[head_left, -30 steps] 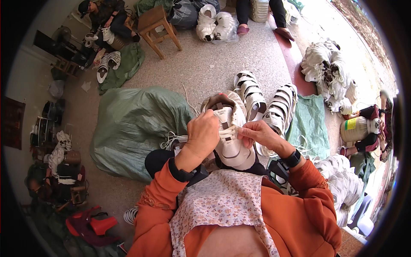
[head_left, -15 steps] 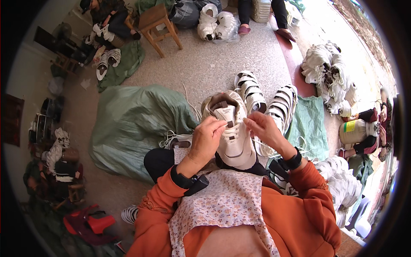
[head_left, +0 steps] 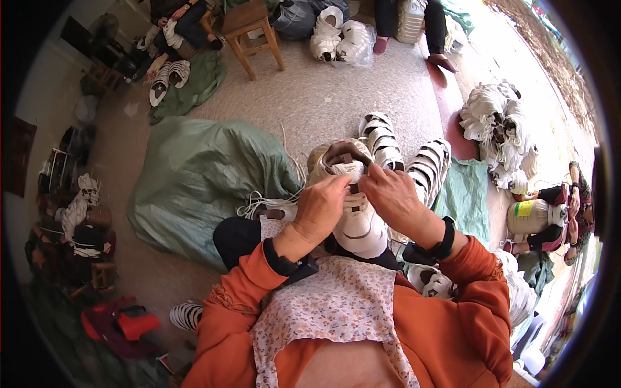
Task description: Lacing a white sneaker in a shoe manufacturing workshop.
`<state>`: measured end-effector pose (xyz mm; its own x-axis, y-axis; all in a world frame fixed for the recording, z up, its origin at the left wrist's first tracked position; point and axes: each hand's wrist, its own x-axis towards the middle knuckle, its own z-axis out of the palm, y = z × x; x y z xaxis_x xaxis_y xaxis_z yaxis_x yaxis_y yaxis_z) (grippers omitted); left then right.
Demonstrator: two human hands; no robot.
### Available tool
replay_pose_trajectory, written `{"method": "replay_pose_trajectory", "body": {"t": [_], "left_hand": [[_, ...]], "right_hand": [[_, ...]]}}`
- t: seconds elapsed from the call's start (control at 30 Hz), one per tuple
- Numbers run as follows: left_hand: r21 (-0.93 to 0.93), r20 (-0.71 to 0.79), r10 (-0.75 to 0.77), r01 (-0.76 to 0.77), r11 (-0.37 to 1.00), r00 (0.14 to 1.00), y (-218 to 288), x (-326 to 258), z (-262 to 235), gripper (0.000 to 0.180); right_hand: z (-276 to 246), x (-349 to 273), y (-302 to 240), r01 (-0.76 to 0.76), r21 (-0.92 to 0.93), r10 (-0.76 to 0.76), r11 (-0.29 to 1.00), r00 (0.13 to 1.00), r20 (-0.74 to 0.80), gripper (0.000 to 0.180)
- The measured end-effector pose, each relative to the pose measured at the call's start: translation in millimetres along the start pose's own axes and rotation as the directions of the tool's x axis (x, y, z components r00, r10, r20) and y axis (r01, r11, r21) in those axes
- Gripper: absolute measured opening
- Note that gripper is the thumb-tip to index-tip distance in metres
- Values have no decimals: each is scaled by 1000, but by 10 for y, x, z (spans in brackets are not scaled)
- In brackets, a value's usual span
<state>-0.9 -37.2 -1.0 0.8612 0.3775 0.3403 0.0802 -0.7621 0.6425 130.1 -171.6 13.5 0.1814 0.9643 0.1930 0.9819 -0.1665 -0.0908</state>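
A cream sneaker with a brown collar lining stands between my knees, its toe toward me and its opening facing away. Over its upper eyelets, my left hand pinches the pale shoelace from the left side. My right hand is closed on the lace at the right eyelets, fingers curled and knuckles up. The hands nearly meet above the tongue, and the fingertips are partly hidden. Lower rows of lacing show on the shoe's front. Just beyond stand two stacks of white shoe pieces with dark gaps, the second farther right.
A large green sack lies at left, with another shoe and loose laces at its edge. Green sheeting lies right. White shoe bundles and a wooden stool stand farther off. Other people sit around the room.
My hands have come closer together and moved up toward the shoe's tongue. The right hand has turned knuckles up. The view has shifted slightly.
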Motion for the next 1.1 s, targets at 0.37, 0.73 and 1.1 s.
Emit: {"method": "replay_pose_trajectory", "body": {"t": [0.37, 0.73, 1.1], "left_hand": [[-81, 101, -18, 26, 996, 995, -51, 94, -163, 24], [-138, -90, 49, -61, 989, 995, -355, 244, -435, 20], [-232, 181, 61, -18, 973, 982, -466, 255, -327, 42]], "right_hand": [[-18, 122, 116, 270, 105, -263, 957, 962, -78, 10], [-125, -691, 2172, 181, 951, 926, 252, 241, -291, 12], [636, -911, 1436, -218, 835, 665, -506, 517, 538, 3]]}}
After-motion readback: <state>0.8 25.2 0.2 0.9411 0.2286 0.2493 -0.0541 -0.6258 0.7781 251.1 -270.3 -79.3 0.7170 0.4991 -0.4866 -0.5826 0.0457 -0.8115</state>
